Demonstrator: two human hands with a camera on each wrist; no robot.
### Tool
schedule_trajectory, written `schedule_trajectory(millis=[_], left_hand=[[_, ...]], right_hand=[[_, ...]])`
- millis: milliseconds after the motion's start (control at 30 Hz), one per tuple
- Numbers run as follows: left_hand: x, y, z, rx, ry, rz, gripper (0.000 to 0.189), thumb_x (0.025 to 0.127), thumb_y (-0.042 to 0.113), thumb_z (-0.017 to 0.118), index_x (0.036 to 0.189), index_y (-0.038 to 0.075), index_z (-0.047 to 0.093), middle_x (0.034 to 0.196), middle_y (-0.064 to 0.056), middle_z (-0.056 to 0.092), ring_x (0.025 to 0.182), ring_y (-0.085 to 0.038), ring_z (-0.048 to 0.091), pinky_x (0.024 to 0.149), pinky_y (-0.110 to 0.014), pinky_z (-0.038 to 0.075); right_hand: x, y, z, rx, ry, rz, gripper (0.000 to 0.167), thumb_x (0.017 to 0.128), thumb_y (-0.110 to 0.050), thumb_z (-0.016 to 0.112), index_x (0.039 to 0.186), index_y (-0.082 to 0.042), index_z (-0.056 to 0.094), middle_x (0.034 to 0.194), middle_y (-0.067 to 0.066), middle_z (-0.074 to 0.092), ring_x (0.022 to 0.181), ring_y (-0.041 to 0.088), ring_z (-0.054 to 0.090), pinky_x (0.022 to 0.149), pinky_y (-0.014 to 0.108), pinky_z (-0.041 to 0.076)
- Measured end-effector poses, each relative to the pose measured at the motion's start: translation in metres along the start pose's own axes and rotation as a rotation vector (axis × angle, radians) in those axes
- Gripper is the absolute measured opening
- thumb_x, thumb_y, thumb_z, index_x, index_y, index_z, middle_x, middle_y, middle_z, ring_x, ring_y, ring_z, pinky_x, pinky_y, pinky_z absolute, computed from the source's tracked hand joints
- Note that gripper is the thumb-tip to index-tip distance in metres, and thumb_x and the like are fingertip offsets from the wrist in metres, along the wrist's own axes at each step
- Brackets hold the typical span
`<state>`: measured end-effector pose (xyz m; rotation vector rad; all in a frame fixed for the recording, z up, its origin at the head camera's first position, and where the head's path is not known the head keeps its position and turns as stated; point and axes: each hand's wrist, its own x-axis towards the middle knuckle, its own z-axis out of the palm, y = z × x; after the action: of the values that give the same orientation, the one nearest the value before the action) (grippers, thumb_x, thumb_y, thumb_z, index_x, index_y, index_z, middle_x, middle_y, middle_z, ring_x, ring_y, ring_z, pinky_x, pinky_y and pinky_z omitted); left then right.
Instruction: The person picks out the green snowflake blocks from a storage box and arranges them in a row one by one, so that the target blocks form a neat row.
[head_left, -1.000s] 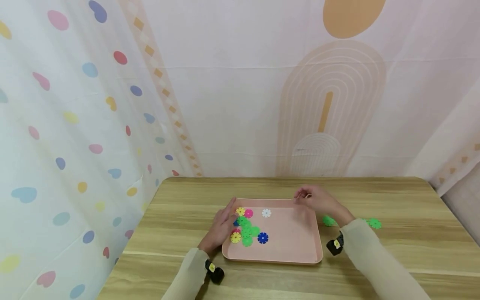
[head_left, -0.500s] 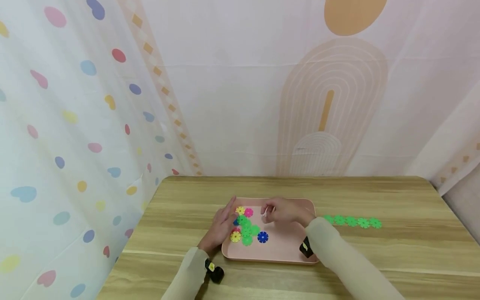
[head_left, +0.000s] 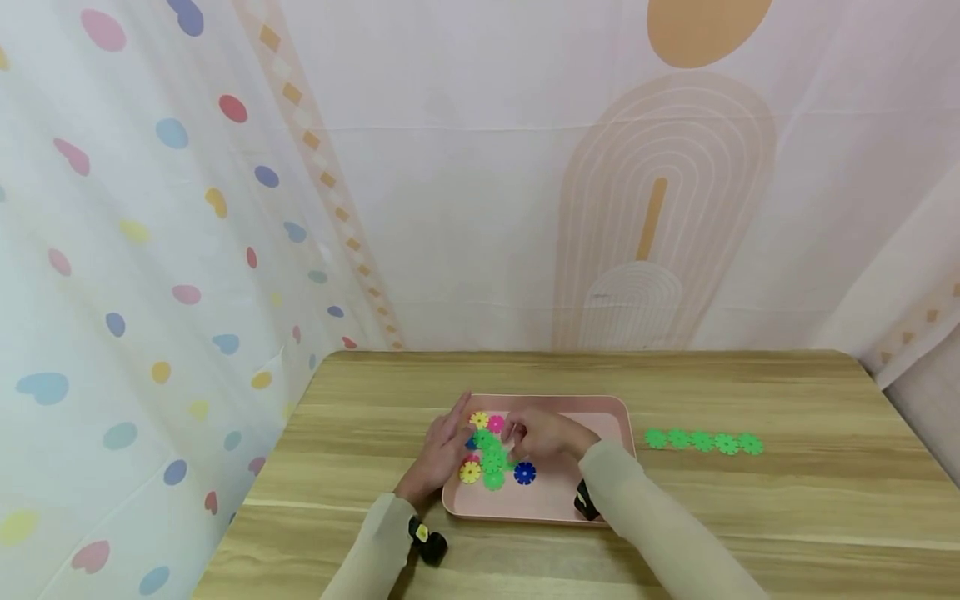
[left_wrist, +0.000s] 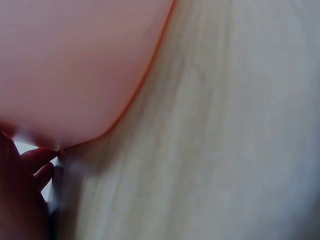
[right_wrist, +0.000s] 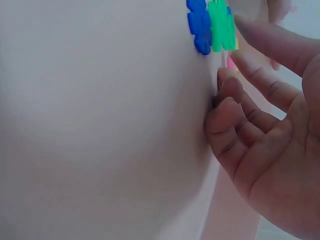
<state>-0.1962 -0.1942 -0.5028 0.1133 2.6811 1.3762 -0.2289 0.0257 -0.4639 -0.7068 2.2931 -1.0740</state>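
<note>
Notched plastic flower discs lie in a pink tray (head_left: pixel 592 417): a green disc (head_left: pixel 493 479), a blue disc (head_left: pixel 525 473), a yellow disc (head_left: pixel 470 472), a pink disc (head_left: pixel 496 423) and others, piled toward the left. My right hand (head_left: pixel 551 432) reaches down at the green pile; its thumb and forefinger stand apart beside a green disc (right_wrist: pixel 221 26) in the right wrist view, the other fingers bent. My left hand (head_left: pixel 442 454) rests along the tray's left rim, fingers extended. The white disc seen earlier is out of sight.
A row of several green discs (head_left: pixel 702 442) lies on the wooden table (head_left: pixel 810 500), right of the tray. A patterned curtain (head_left: pixel 465 208) hangs behind the table.
My right hand has moved left from the tray's right rim, over the white disc, to the green discs. The row on the right is now fully visible. My left hand stays put.
</note>
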Motion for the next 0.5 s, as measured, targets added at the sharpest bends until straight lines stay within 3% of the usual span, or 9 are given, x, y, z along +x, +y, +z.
schedule_trajectory(millis=[500], left_hand=[[-0.0015,-0.0004,-0.0002,0.015,0.002,0.003,0.059,0.105,0.035,0.041,0.159,0.034,0.018,0.156,-0.017,0.029,0.141,-0.037,0.022,0.111,-0.072,0.015]], right_hand=[[0.0023,0.0007,0.0093,-0.05,-0.004,0.055,0.02,0.083,-0.01,0.08,0.096,-0.015,0.065,0.081,0.002,0.05,0.08,0.019,0.049,0.073,0.033,0.039]])
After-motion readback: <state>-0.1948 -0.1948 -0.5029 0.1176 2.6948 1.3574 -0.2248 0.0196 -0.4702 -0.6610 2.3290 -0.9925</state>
